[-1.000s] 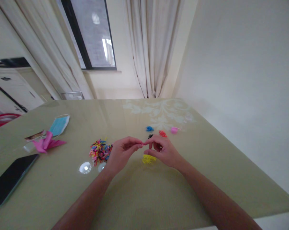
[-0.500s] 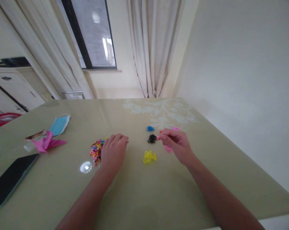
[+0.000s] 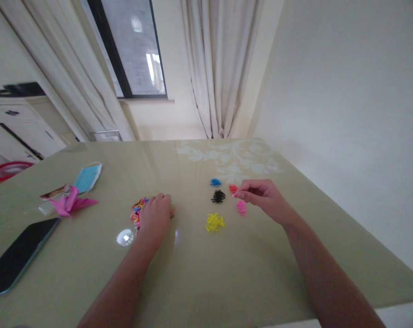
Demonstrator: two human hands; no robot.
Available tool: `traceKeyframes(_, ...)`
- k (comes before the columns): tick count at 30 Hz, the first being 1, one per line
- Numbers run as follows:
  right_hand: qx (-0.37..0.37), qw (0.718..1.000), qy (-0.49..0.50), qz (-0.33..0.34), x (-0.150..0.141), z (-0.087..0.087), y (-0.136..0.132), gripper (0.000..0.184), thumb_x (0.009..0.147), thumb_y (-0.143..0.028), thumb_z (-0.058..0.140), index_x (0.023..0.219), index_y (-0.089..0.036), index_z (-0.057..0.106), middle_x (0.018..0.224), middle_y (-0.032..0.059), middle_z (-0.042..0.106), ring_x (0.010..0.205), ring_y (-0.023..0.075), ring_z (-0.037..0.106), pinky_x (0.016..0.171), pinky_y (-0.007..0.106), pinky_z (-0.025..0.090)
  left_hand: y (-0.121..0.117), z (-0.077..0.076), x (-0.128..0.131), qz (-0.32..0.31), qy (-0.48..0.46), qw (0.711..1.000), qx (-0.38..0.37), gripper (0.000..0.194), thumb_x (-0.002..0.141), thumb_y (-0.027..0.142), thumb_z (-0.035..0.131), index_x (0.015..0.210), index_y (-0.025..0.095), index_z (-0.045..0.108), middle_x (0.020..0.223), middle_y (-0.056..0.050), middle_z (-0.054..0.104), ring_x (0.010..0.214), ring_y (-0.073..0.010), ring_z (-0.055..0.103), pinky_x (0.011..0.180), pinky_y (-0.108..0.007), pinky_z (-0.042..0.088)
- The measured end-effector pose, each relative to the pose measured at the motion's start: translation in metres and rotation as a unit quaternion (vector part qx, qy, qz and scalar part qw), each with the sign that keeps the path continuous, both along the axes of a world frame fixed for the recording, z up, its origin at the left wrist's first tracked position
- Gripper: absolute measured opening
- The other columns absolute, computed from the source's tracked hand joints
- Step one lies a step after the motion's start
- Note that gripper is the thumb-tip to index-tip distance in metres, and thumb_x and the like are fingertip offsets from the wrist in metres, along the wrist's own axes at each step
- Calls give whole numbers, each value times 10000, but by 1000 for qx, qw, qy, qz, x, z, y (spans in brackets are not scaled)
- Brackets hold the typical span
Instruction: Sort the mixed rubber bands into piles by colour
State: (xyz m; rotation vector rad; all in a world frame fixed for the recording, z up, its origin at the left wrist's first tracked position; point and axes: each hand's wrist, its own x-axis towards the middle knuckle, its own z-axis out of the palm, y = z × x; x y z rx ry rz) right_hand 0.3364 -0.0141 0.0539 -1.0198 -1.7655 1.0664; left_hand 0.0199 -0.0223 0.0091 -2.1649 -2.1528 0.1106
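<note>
Head view: left hand (image 3: pixel 155 214) curls over the mixed rubber-band pile (image 3: pixel 136 211) at left, its grip hidden; right hand (image 3: pixel 264 198) pinches a pink band (image 3: pixel 234 195) at right, near the red pile (image 3: pixel 232 187).

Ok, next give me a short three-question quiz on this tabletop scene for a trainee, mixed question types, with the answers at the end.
1. Multiple choice: which of these lies farthest from the camera wearer?
a) yellow pile
b) blue pile
c) black pile

2. True or false: the left hand is at the mixed-colour pile.

3. Fill the gap: the pink folded piece lies between the phone and the ____.

Key: 1 b; 2 true; 3 face mask.
</note>
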Motion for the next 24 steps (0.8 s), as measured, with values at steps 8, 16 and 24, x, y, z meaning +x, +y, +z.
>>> traceKeyframes(8, -126, 948, -274, 101, 48, -20, 27, 357, 852, -499, 716, 827, -168, 847, 715, 46, 716, 664, 170, 572, 592, 279, 400, 3, 0, -2, 2, -24, 999, 30, 256, 973, 165, 471, 1003, 213, 721, 1035, -126, 782, 1010, -318, 717, 828, -402, 486)
traceKeyframes(16, -141, 931, -329, 77, 48, -32, 32, 377, 812, -503, 711, 674, -158, 777, 591, 5, 595, 576, 130, 448, 528, 270, 277, 4, -2, -4, -3, -59, 997, 40, 326, 941, 134, 533, 1217, 218, 683, 1139, -131, 783, 1049, -314, 733, 837, -382, 507)
traceKeyframes(24, -131, 944, -299, 38, 48, -32, 31, 508, 820, -628, 700, 612, -165, 716, 589, 10, 588, 570, 133, 444, 546, 290, 298, 9, -7, -7, -1, -122, 991, 60, 290, 949, 107, 539, 1169, 200, 702, 1270, -111, 710, 1012, -268, 732, 803, -334, 508)
